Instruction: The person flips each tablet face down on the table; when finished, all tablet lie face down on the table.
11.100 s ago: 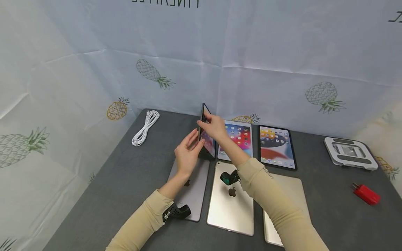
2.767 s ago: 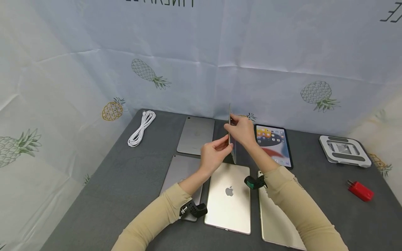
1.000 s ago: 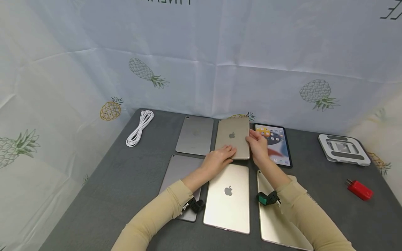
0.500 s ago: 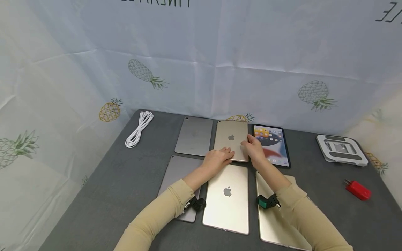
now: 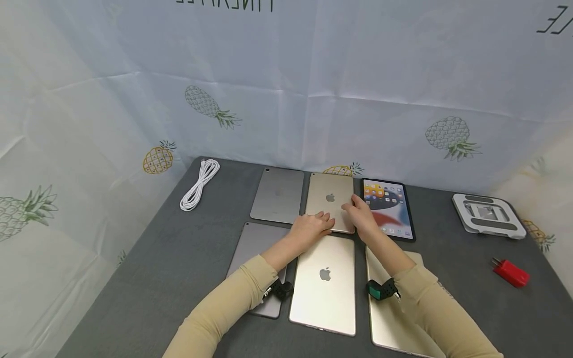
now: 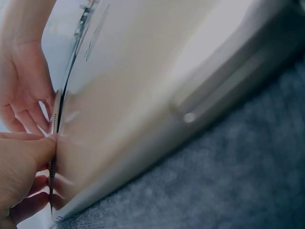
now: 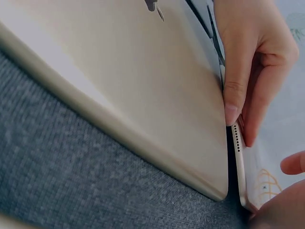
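A gold tablet (image 5: pixel 330 186) lies back up in the middle of the far row. My left hand (image 5: pixel 311 229) holds its near left corner, fingers on the back, the thumb at the near edge. My right hand (image 5: pixel 363 217) holds its right edge near the bottom, thumb over the back. The wrist views show the tablet's thin edge with speaker holes (image 7: pixel 237 138) between the hands. Nearer lies a larger gold tablet (image 5: pixel 323 293), also back up. Left of the held tablet is a grey tablet (image 5: pixel 278 194), back up; right of it a black-framed tablet (image 5: pixel 394 209) shows its lit screen.
Partly under the arms lie a darker grey tablet (image 5: pixel 259 243) and another gold tablet (image 5: pixel 394 318). A coiled white cable (image 5: pixel 199 186) sits at far left. At right are a grey-white folding stand (image 5: pixel 489 215) and a red charger plug (image 5: pixel 512 273). A pineapple-print cloth (image 5: pixel 286 99) hangs behind.
Earlier the hands held the far-left grey tablet on edge; it now lies back up. The gold tablet was then turned from screen up to back up, and has since shifted slightly nearer.
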Motion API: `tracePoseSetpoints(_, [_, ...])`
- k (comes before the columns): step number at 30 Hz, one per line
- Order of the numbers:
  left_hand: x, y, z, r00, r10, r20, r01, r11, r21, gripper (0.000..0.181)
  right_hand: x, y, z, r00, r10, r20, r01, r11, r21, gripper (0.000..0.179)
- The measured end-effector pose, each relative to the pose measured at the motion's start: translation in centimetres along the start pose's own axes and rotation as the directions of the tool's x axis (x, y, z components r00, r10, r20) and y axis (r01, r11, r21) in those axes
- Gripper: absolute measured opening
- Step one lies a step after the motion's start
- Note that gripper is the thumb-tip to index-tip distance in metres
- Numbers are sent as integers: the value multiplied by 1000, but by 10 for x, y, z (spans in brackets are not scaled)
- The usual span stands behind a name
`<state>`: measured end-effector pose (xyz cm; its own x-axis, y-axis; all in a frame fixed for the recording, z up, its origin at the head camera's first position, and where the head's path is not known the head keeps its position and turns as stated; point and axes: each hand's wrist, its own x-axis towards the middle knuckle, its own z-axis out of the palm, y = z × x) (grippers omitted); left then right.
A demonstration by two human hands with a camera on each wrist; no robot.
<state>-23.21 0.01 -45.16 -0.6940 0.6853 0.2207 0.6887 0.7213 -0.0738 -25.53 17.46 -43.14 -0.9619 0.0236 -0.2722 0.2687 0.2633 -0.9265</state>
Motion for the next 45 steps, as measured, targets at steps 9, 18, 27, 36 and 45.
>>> tracePoseSetpoints(9, [1,2,2,1000,7,22,-8,999,47,29,-1,2,2,999,30,14,-29,998,-52,71])
tracePoseSetpoints(18, [1,3,5,1000,0,0,0,996,88,28,-1,4,4,999,24,48,-20,997,-79,77])
tracePoseSetpoints(27, [0,1,3,999,40,-2,-40,995,92,27,-4,8,6,998,8,58,-3,996,-93,78])
tracePoseSetpoints(36, [-1,-2,1,996,87,11,-87,996,-6,29,-8,9,6,996,-20,87,28,995,-100,80])
tracePoseSetpoints(45, [-1,3,1,1000,7,-21,-10,982,-187,23,-17,11,-9,985,-142,101,169,918,-357,72])
